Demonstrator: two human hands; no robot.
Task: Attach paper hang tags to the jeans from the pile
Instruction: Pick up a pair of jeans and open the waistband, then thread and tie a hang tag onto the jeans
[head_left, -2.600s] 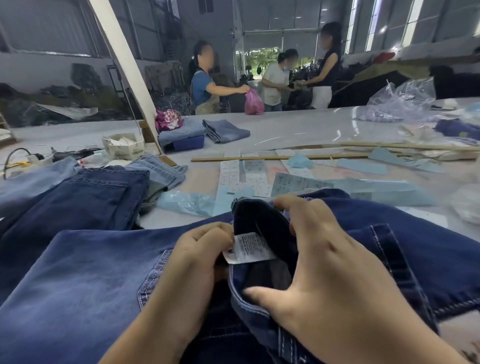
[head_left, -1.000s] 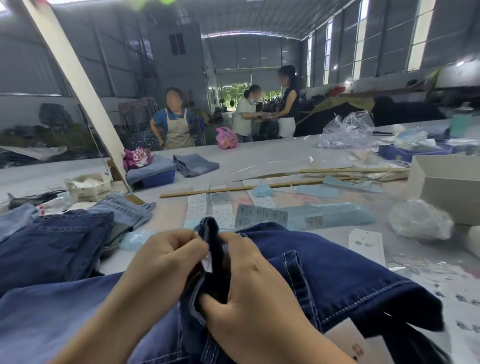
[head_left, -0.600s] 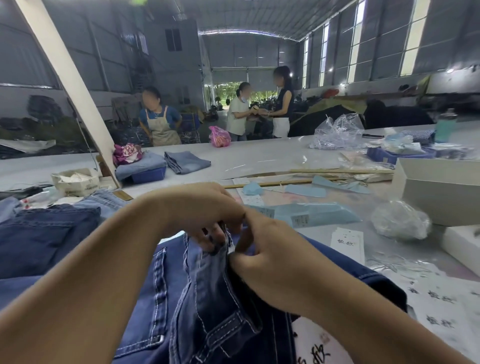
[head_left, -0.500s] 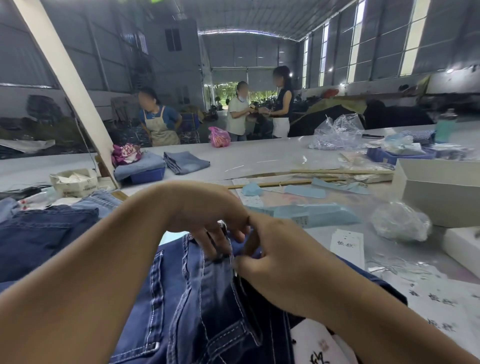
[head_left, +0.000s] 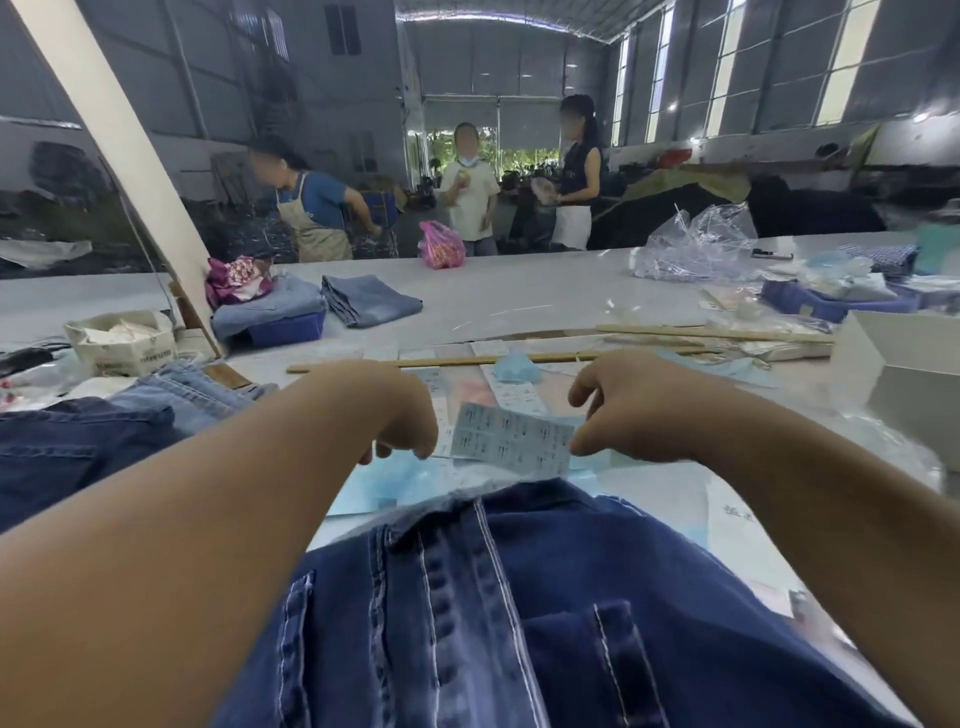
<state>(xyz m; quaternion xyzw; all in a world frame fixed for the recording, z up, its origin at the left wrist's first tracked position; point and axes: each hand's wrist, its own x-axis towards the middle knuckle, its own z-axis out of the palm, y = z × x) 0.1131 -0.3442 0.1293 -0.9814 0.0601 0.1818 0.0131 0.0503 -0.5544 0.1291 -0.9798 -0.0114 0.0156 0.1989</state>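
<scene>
Dark blue jeans (head_left: 519, 613) lie spread in front of me, waistband away from me. Both my hands have reached past them over the table. A pale blue sheet of printed tags (head_left: 511, 441) lies between the hands. My left hand (head_left: 402, 410) hovers at the sheet's left edge, its fingers loosely curled downward and holding nothing. At the sheet's right edge my right hand (head_left: 628, 410) has thumb and forefinger spread apart, the thumb at the paper's corner. More dark jeans (head_left: 78, 447) are piled at the left.
A wooden stick (head_left: 467, 360) lies across the table behind the hands. White boxes (head_left: 883, 374) stand at the right and a small carton (head_left: 122, 340) at the left. Folded light jeans (head_left: 369, 299) and a clear plastic bag (head_left: 696, 249) lie farther back. Three people stand beyond the table.
Both hands have let go of the jeans' waistband and moved forward to the sheet of tags. The jeans now lie flat.
</scene>
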